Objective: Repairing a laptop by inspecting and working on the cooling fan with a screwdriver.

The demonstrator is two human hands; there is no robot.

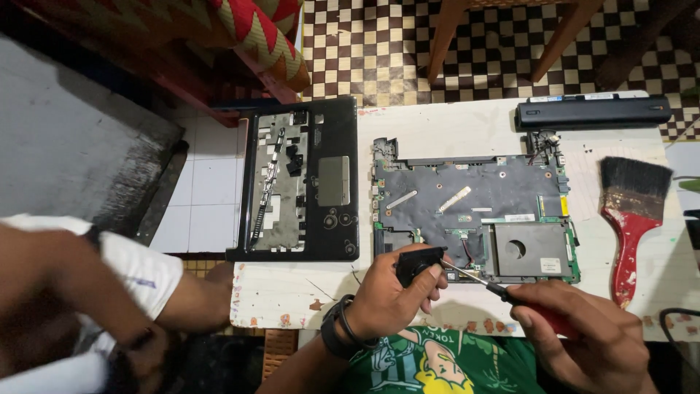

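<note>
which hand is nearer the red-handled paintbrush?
Right. The right hand, gripping a screwdriver, sits just below-left of the paintbrush; the left hand is farther left, holding a black part.

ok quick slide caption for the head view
Left hand holds a small black part while right hand works a screwdriver at an exposed laptop board.

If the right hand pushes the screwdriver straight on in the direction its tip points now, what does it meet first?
The right hand aims the screwdriver up and to the left. First in that line is the small black part held in the left hand; the tip looks already at it, though depth is unclear.
</note>
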